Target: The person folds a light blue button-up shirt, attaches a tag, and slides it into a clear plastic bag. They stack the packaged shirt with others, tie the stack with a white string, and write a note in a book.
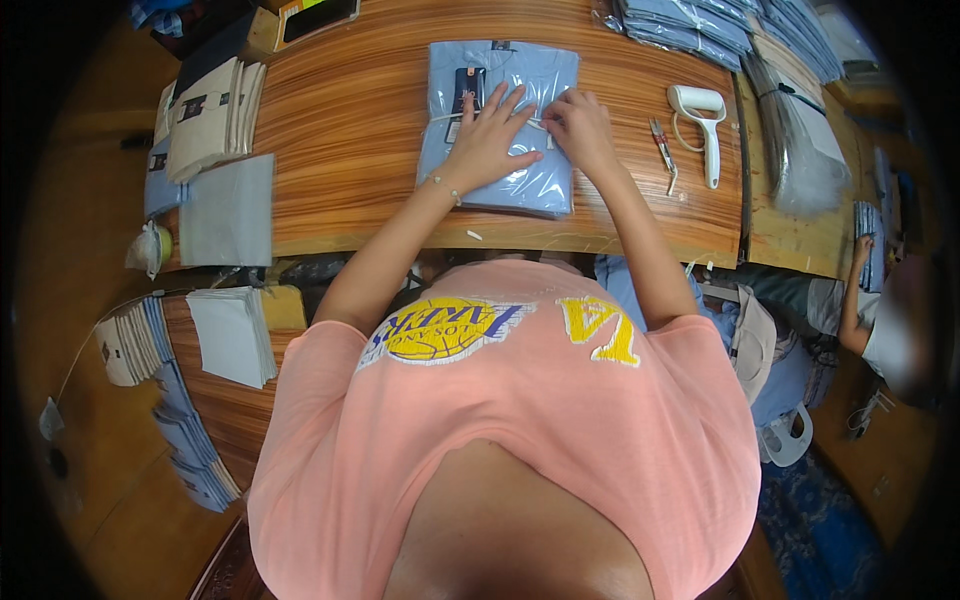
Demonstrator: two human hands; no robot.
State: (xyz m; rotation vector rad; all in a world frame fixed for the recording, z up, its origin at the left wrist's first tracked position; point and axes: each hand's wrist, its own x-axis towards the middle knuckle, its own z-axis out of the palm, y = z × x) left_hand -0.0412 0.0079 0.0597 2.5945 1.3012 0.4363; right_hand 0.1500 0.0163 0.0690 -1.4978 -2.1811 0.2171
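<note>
A light blue folded garment in a clear plastic bag (520, 185) lies on the wooden table in front of me, with a dark hang tag (467, 88) showing at its left part. My left hand (487, 135) lies flat on the bag with fingers spread. A narrow white strip (535, 123) crosses the middle of the bag. At its right end my right hand (582, 125) is closed in a pinch on the strip, its fingertips partly hidden.
Right of the bag lie small snips (661, 145) and a white lint roller (708, 125). Bagged blue garments (680, 30) are stacked at the far right, near a bundle of clear bags (800, 140). Beige packs (215, 115) and flat plastic sleeves (228, 210) sit at left. A person (890, 330) is at the far right.
</note>
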